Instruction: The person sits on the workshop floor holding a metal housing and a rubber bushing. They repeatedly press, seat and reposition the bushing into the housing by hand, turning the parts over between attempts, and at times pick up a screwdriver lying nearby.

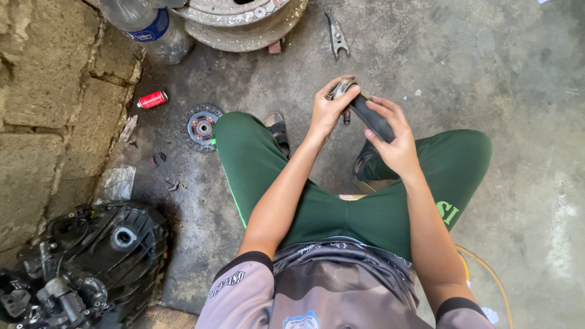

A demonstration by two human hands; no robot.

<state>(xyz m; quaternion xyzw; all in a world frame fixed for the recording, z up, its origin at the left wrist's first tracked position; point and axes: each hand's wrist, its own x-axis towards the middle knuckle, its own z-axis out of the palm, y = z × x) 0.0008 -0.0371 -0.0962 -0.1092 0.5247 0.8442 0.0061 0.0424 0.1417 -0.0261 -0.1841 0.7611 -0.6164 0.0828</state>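
L hand (327, 109) grips round metal part (342, 89), R hand (393, 137) clasps dark tube (372, 117) touching it, above knees. Clutch disc (202, 127) at 9 o'clock, red can (152, 99) beyond; metal fork (336, 35) at 12.

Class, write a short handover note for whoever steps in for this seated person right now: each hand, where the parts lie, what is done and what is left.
Left hand: grip shut on round silver metal part.
Right hand: grip shut on dark tube-shaped piece that meets the part.
On the concrete floor: round clutch disc, red spray can, small metal fork, black gearbox housing.
Done: both pieces in hand.
Left: cannot tell.
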